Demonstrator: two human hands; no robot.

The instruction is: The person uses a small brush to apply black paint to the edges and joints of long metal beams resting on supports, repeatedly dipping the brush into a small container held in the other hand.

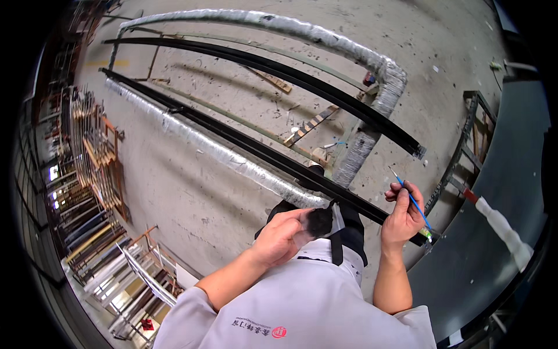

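Observation:
My left hand [278, 239] is closed on a small clear plastic holder with black stuff in it [319, 223], held in front of my lap. Whether it is a cup or a bag I cannot tell. Between the fingers and thumb of my right hand [401, 216] is a thin blue paintbrush [416, 205], its fine tip pointing up and left. Just beyond both hands runs a long black profile bar [250, 139], reaching away to the far left. My right hand is over its near end. A second black bar [314, 87] lies roughly parallel, farther off.
The bars rest across a frame wrapped in silvery film [372, 43]. Under it are wood strips [314, 123] on the concrete floor [192, 168]. A large grey panel [494, 192] stands at right beside a dark metal stand [465, 139]. Racks of profiles [93, 145] line the left.

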